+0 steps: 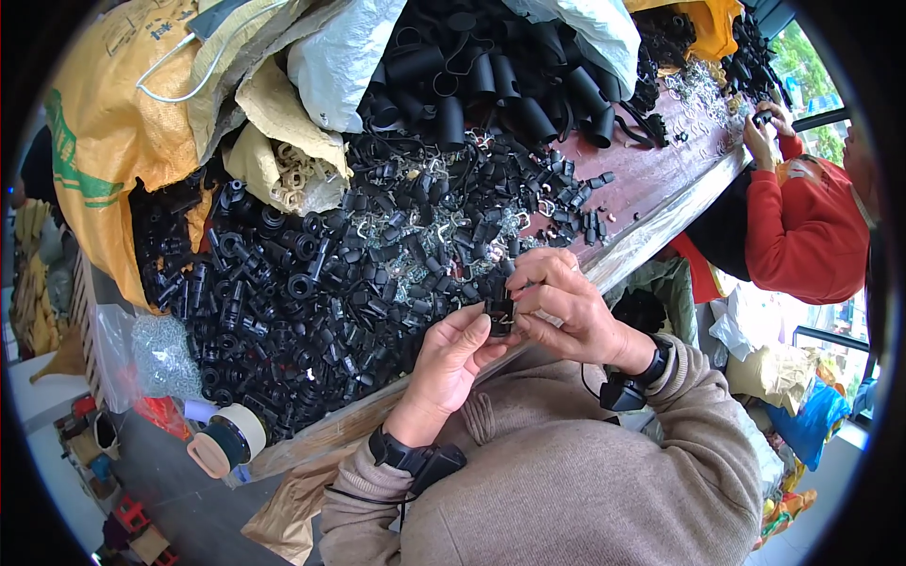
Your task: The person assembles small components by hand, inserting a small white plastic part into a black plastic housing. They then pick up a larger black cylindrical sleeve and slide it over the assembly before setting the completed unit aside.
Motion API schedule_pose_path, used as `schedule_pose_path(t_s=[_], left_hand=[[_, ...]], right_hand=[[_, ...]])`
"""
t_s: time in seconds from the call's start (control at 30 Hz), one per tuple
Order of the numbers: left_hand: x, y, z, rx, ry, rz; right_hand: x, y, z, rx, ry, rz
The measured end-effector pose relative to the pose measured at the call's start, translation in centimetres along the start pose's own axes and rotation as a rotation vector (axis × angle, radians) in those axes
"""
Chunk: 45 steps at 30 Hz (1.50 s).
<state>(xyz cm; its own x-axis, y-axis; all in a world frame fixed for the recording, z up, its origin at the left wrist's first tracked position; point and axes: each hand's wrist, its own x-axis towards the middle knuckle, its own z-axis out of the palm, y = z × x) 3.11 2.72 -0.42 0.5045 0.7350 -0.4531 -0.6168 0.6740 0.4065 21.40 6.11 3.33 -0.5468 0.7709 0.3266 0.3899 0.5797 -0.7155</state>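
Close in front of my chest, both hands meet on a small black plastic part [499, 319]. My left hand [445, 363] pinches it from the left and below, thumb against its side. From the right, my right hand [564, 307] grips its upper side with bent fingers. A slim dark piece seems to stand up between the right fingertips, but the fingers partly cover it. Just beyond my hands lie many loose small black clips [472, 212], mixed with thin silvery metal bits [429, 236].
Black tubular fittings [274, 255] heap up on the left. Black cylinders [453, 118] spill from a white sack [344, 61] at the back. A yellow sack [123, 141] stands far left, a mug [231, 436] near the table's left corner. A person in red [807, 226] works at the right.
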Motion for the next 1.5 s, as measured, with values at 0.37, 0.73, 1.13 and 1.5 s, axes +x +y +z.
schedule_pose_path(t_s=[0.37,0.73,1.13,1.5], left_hand=[[0.4,0.1,0.2,-0.03,0.102,-0.007],[0.2,-0.1,0.2,0.014,0.101,-0.017],[-0.4,-0.4,0.6,0.074,0.054,-0.041],[-2.3,1.4,-0.1,0.122,0.036,0.007]], right_hand=[[-0.4,1.2,0.7,0.382,-0.05,0.352],[-0.4,0.3,0.6,0.322,-0.008,0.335],[-0.4,-1.3,0.1,-0.107,-0.02,0.016],[0.5,-0.1,2.0,0.406,0.015,0.295]])
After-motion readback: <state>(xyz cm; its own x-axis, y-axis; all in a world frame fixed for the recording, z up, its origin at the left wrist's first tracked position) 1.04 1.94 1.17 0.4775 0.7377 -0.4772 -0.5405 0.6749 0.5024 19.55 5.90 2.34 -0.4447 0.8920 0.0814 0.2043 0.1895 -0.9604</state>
